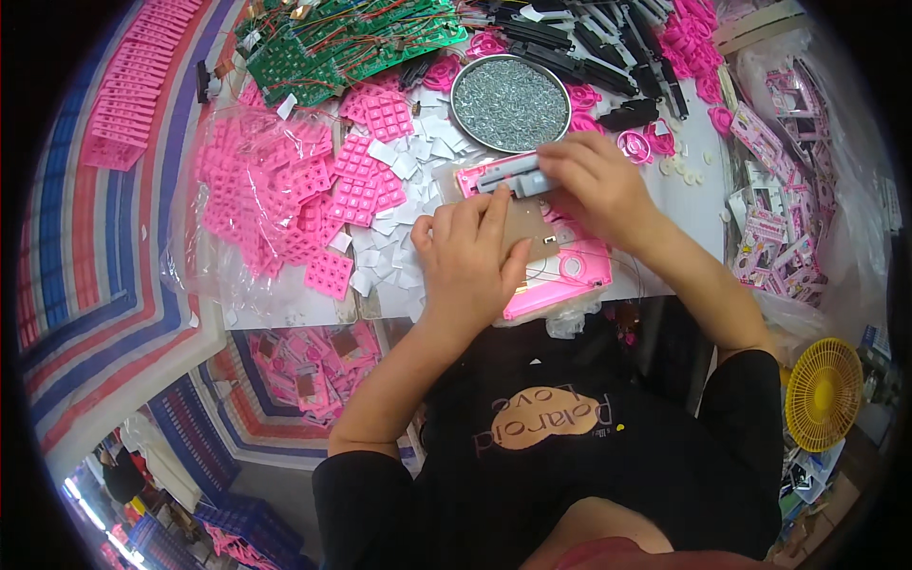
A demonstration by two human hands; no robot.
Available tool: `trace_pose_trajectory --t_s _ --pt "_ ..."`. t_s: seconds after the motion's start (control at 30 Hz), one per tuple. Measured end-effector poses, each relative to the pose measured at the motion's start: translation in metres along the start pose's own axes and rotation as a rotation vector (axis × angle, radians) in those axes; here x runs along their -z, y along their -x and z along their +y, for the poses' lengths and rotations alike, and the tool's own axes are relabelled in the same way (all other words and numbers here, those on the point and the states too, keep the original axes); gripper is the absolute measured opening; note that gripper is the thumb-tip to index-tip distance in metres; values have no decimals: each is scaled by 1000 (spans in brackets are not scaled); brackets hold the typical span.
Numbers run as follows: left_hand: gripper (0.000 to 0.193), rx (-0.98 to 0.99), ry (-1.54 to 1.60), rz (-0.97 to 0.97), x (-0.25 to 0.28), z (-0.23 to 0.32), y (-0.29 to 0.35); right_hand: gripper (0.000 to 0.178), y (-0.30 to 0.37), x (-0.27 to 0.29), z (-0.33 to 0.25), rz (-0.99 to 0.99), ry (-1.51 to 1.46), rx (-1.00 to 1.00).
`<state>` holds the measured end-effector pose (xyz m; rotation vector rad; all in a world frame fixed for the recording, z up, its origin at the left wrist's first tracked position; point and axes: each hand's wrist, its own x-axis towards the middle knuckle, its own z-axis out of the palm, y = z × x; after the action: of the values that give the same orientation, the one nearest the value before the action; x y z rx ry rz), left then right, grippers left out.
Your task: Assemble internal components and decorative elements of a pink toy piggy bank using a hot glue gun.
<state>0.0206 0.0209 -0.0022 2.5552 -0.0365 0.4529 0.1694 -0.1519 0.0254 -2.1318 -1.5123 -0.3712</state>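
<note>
A pink plastic housing (581, 263) lies near the table's front edge, with a brown board (522, 228) over its middle. At the far end of the housing is a grey plastic part (518, 179) with a long slot. My right hand (598, 185) is closed on the right end of this grey part, its fingertips bent over it. My left hand (467, 252) rests on the left side of the board with its fingers stretched and thumb spread. Its index fingertip touches the grey part's near edge. Thin wires show by the housing's right side.
Beyond the housing stands a round tray of small screws (510, 103). Pink keypads (356, 176) and white paper squares (385, 256) lie to the left. Green circuit boards (351, 52) and black plastic parts (570, 47) fill the back. Pink printed pieces (784, 218) lie at the right.
</note>
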Motion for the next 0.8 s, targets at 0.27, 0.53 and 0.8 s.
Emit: trace_pose_trajectory --t_s 0.27,0.53,0.8 --pt "44 81 122 -228 32 -17 -46 30 -6 0 35 -216 -328 -137" --pt "22 -256 -263 -81 -34 -73 -152 37 1 12 49 -223 -470 -148" --pt "32 -333 -332 23 -54 -64 -162 52 -46 58 34 247 -1380 -251"
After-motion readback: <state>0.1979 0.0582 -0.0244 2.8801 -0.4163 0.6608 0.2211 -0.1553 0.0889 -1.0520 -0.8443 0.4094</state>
